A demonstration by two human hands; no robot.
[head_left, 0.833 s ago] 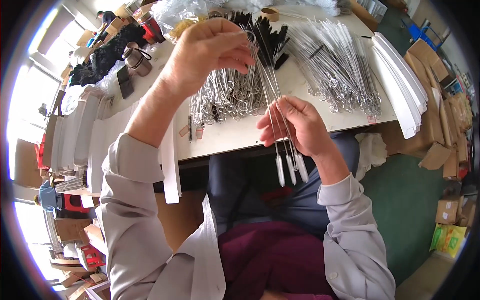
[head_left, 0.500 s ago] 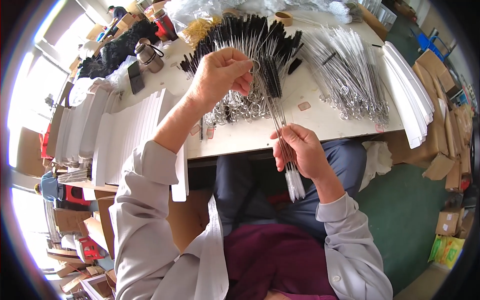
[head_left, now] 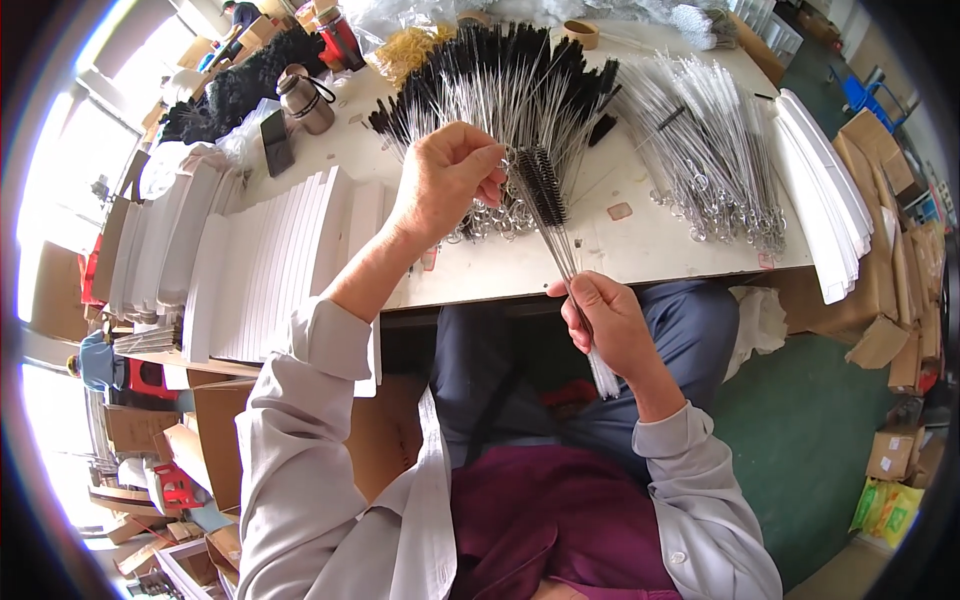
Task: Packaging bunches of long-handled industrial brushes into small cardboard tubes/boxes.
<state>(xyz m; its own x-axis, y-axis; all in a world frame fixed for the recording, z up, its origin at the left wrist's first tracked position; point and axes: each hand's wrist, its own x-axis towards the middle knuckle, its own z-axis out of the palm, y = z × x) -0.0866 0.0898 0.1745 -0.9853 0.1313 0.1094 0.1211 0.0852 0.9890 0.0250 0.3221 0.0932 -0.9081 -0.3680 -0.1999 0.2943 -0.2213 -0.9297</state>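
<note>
My right hand [head_left: 608, 322] grips a small bundle of thin wire brushes [head_left: 552, 222] by their stems, just below the white table's front edge [head_left: 600, 262]. Their white ends stick out under the hand and a black bristle head points up toward my left hand. My left hand [head_left: 448, 177] is raised over the table, fingers pinched at the top of that bundle. Behind it a large fan of black-bristled wire brushes [head_left: 500, 80] lies on the table.
A pile of white-bristled wire brushes [head_left: 700, 150] lies at the right, with stacked white cards [head_left: 825, 200] beyond. More white card stacks [head_left: 265, 260] fill the left. A metal flask [head_left: 303, 100] and a dark phone [head_left: 275, 142] sit at the back left. Cardboard boxes [head_left: 900, 300] crowd the floor.
Both hands have come closer together and lower. A black bristle head now shows at the top of the held bundle, by my left hand. The view has shifted toward the table.
</note>
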